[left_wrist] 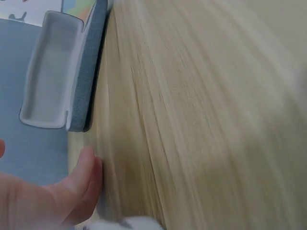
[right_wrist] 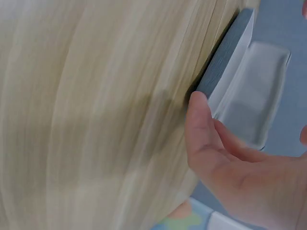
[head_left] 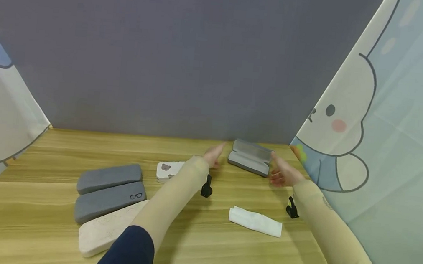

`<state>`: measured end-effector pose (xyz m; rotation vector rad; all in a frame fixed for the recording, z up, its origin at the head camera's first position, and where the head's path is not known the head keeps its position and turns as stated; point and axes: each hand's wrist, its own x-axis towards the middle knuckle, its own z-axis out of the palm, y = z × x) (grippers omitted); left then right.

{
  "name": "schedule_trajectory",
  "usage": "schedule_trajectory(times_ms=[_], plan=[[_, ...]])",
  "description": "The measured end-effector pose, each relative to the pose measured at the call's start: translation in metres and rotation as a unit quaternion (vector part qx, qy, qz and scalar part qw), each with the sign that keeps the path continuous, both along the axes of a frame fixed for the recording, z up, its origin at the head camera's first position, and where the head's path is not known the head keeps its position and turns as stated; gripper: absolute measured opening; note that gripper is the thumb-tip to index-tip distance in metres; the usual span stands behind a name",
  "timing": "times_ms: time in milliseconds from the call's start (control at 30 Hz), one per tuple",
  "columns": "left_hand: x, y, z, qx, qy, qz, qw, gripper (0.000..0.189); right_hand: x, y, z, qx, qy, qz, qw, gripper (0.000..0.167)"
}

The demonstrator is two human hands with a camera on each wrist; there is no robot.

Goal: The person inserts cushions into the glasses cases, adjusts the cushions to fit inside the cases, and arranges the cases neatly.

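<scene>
A grey glasses case [head_left: 248, 157] stands with its lid up near the back of the table, its pale lining showing. My left hand [head_left: 214, 154] hovers to the left of it, apart from the case, thumb extended and holding nothing. In the left wrist view, the left fingertips [left_wrist: 86, 155] point toward the near end of the case [left_wrist: 86, 81]. My right hand [head_left: 284, 172] is at the case's right end with loosely bent fingers. The right wrist view has a right fingertip [right_wrist: 197, 98] right at the case's corner, overlapping it. A folded white cloth [head_left: 255, 221] lies between my forearms.
Left on the table lie two closed grey glasses cases [head_left: 109, 178] [head_left: 111, 202], side by side, and a beige case [head_left: 106, 229] nearer me. A small white case with bear prints [head_left: 165, 170] sits partly behind my left forearm. A grey wall and patterned curtains [head_left: 345, 152] border the table.
</scene>
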<state>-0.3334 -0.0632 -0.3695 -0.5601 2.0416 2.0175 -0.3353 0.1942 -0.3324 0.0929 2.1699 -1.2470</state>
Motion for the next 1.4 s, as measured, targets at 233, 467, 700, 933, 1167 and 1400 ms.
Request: schedule_trajectory(times_ms=[233, 467, 700, 933, 1167, 1400], plan=[[-0.008, 0.004, 0.005, 0.008, -0.009, 0.006, 0.9999, 0.083, -0.011, -0.003, -0.003, -0.055, -0.046, -0.063, 0.9955, 0.103], [-0.009, 0.018, 0.009, -0.026, -0.031, -0.023, 0.9989, 0.086, -0.007, -0.017, -0.009, -0.059, -0.055, -0.096, 0.9921, 0.104], [-0.011, 0.029, 0.005, -0.015, -0.017, -0.051, 0.9985, 0.082, -0.009, -0.024, -0.017, -0.051, -0.060, -0.118, 0.9899, 0.105], [-0.017, 0.037, 0.002, -0.028, -0.027, -0.046, 0.9982, 0.078, -0.008, -0.028, -0.017, -0.034, -0.050, -0.113, 0.9917, 0.098], [-0.011, 0.037, -0.002, -0.021, -0.025, -0.027, 0.9991, 0.071, -0.010, -0.031, -0.024, -0.028, -0.057, -0.115, 0.9913, 0.094], [-0.003, 0.035, 0.004, -0.056, -0.017, -0.073, 0.9956, 0.072, -0.027, -0.018, -0.038, -0.043, -0.068, -0.107, 0.9910, 0.097]])
